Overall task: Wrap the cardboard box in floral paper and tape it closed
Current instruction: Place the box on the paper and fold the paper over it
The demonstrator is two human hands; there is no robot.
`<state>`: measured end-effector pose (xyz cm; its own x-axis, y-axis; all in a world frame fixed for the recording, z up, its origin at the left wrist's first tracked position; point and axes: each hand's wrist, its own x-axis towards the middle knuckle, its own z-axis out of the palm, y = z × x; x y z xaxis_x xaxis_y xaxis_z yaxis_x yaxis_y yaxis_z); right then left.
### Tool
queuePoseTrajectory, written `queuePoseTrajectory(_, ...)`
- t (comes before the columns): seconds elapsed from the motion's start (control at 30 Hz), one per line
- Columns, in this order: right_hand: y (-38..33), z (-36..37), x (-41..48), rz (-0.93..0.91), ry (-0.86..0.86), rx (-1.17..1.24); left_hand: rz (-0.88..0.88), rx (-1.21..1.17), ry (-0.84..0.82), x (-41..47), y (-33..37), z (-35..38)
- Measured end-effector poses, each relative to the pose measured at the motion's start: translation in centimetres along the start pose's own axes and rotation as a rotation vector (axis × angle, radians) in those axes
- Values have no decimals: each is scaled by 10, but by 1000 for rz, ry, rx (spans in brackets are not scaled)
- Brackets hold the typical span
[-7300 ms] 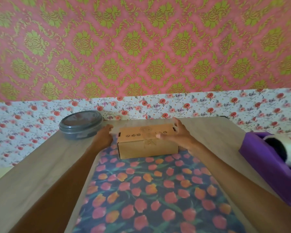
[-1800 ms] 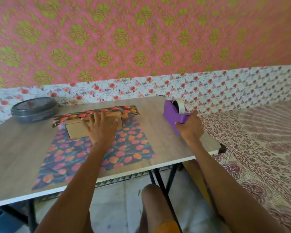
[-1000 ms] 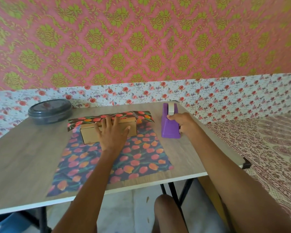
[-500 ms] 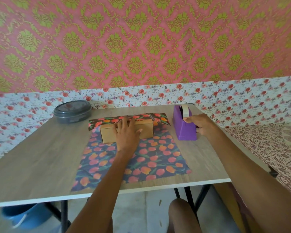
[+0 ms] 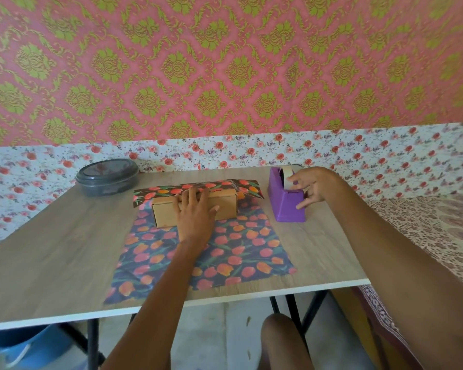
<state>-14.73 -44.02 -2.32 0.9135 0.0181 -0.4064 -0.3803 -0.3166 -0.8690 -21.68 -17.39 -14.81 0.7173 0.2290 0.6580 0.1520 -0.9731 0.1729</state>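
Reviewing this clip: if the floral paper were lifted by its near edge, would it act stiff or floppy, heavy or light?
Probably floppy: the floral paper bends over the cardboard box, pinned there by the flat left hand. Likely thin and light, since the rest lies flat on the table. It may also slide easily on that smooth top.

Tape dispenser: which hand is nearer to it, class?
Right. The right hand pinches the tape on the dispenser; the left hand rests on the box, apart from it.
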Motion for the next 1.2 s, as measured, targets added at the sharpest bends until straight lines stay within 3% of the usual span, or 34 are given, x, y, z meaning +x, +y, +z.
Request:
queuePoseTrajectory(0.4,6,8,1,-3,9,284,-9,-17,-17,-1,2,-2)
queuePoseTrajectory(0.6,10,6,5,-108,20,361,-4,-5,-1,-1,1,-2)
queuePoseTrajectory(1.2,55,3,25,-167,44,563,4,-19,-1,-1,1,-1)
